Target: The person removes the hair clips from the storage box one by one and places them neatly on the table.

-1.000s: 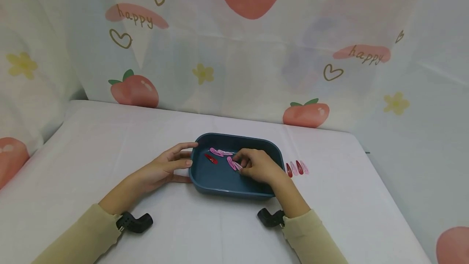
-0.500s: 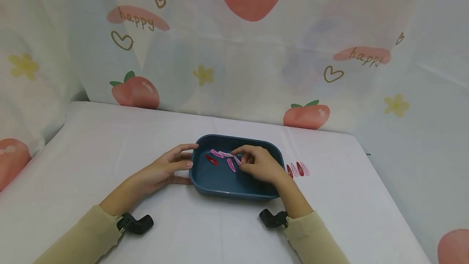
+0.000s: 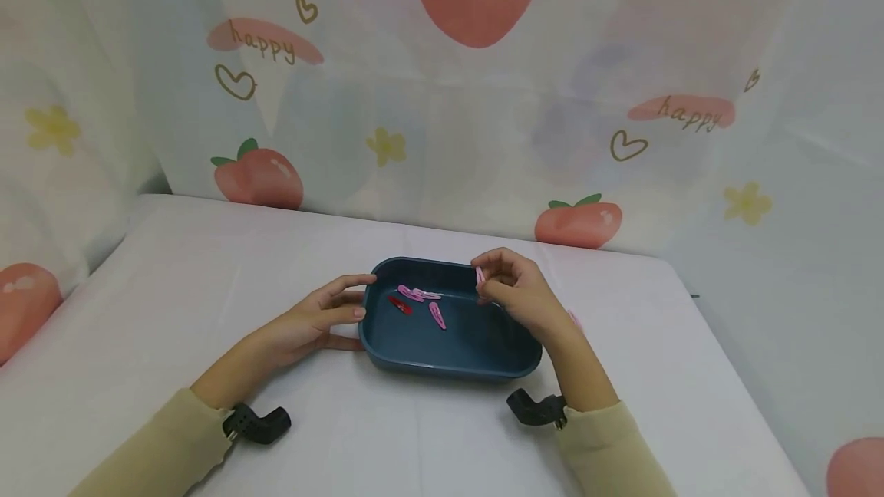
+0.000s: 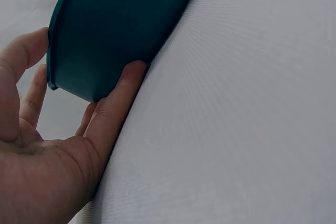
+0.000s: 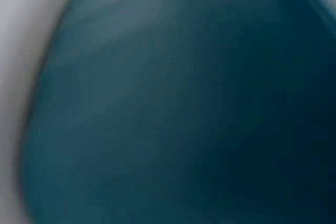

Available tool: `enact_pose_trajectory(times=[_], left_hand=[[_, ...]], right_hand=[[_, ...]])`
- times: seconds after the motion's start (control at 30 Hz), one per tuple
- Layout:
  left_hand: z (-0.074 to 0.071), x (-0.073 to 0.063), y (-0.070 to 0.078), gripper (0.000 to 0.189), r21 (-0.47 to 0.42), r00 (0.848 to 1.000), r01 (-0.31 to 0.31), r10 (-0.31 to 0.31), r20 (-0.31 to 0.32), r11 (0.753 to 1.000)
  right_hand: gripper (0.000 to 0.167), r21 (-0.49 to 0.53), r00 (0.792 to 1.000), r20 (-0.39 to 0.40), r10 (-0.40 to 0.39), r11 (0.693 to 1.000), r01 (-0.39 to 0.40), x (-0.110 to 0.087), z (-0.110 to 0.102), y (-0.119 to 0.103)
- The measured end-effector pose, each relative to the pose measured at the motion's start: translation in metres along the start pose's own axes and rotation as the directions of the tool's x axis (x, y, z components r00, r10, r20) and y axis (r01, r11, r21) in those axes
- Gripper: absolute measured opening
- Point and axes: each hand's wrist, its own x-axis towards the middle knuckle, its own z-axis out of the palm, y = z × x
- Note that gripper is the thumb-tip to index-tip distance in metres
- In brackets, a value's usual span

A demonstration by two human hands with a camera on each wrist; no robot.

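Observation:
In the head view, a dark blue rectangular tray [image 3: 449,369] stands on the white table. My left hand [image 3: 309,319] touches its left end with fairly straight, spread fingers; the left wrist view shows a fingertip [image 4: 137,66] low against the outer wall. Pinched between thumb and fingers of my right hand [image 3: 521,294] is a pink snap hair clip [image 3: 479,276], raised over the tray's back right part. Inside lie several other clips: a red hair clip [image 3: 400,304], a pink clip [image 3: 437,315] and two more pink ones at the back. Only the tray's blurred blue surface [image 5: 131,119] fills the right wrist view.
Right of the tray, the edge of a pink hair clip [image 3: 575,320] shows on the table, with my right wrist covering the area beside it. A patterned cloth [image 3: 442,129] hangs behind the table's back edge. Black cameras sit on both wrists.
My right hand has picked a pink clip from the tray's middle, then moved right and up with it. The row of clips beside the tray is now mostly hidden. My left hand stays put.

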Motion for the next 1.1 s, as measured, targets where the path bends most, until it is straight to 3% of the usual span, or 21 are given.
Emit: enact_pose_trajectory(times=[0.4,1.1], left_hand=[[0.002,0.0,0.0,0.058,0.004,1.0,0.002,-0.002,-0.003,1.0],[0.002,-0.001,0.001,0.059,0.014,1.0,0.0,0.0,-0.002,1.0]], right_hand=[[0.034,-0.05,0.998,-0.056,0.0,0.999,-0.003,-0.027,-0.043,0.013],[0.035,-0.135,0.976,-0.209,0.058,0.987,-0.088,-0.04,-0.089,0.032]])
